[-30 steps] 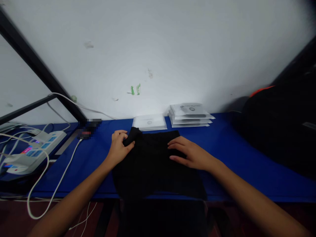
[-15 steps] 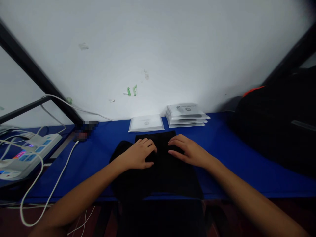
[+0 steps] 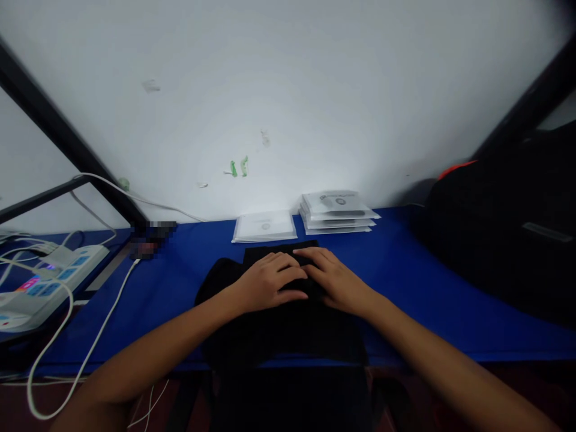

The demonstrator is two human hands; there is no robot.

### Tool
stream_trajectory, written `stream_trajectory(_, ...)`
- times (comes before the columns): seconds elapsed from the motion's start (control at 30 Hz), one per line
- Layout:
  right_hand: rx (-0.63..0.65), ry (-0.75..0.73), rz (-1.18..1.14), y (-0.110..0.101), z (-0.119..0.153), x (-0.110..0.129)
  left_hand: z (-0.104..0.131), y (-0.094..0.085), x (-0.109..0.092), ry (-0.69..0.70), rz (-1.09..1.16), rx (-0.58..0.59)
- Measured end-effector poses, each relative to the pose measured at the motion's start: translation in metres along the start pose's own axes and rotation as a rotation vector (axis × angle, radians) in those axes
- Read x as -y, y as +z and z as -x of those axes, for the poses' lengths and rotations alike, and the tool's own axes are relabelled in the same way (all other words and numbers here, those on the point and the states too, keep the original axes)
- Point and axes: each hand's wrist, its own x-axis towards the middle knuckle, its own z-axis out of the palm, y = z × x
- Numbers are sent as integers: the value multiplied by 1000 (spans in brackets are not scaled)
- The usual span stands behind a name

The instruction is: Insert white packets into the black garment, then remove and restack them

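Observation:
Black cloth (image 3: 292, 336) is spread over the front middle of the blue table, its near part reaching the front edge. My left hand (image 3: 272, 281) rests on the cloth with its fingers apart, pointing right. From the other side my right hand (image 3: 337, 279) lies on it too, fingers spread and pointing left. The fingertips of both hands meet or nearly touch near the middle; whether they overlap is hard to tell. Behind the cloth is a flat white packet (image 3: 264, 227), and right of it a stack of similar packets (image 3: 338, 207).
The blue table (image 3: 450, 312) stands against a white wall. A large black bag (image 3: 508, 234) fills the right side. On the left are a white power strip (image 3: 67, 288), white cables (image 3: 105, 327) and a blurred-out dark item (image 3: 153, 237).
My left hand has moved right and my right hand slightly left, closing the gap between them over the cloth. The whole view has shifted slightly.

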Motion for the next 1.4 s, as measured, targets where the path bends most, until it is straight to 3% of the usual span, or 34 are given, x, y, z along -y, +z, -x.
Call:
stream_trajectory(0.1, 17, -29, -43, 0, 0, -2, -2, -3, 30, -11, -20, 43)
stream_trajectory(0.23, -6, 8, -106, -1, 1, -3, 7, -7, 87, -349, -258, 178)
stream_trajectory(0.3, -5, 67, -141, 0, 2, -3, 14, -8, 110, -436, -322, 202)
stream_trajectory(0.47, 60, 202, -193, -1, 3, -4, 22, -8, 134, -509, -382, 247)
stream_trajectory(0.6, 97, 251, -247, -1, 2, -3, 18, -10, 128, -482, -386, 248)
stream_trajectory(0.73, 181, 182, -182, 2, 3, -6, 17, -17, 108, -427, -397, 221)
stream_trajectory(0.8, 159, 105, -171, 2, 5, -7, 18, -19, 91, -381, -390, 183)
stream_trajectory(1.0, -84, -214, -113, -4, 7, 2, 22, -18, 21, -280, -213, 109)
stream_trajectory(1.13, -100, -218, 38, 4, 4, 11, 25, -12, -13, -236, -100, 139)
stream_trajectory(1.27, 16, -67, 89, 19, 1, 12, 28, -7, -14, -255, -91, 129)
stream_trajectory(1.4, 196, 65, 4, 26, -1, 9, 31, -6, 4, -227, -89, 241)
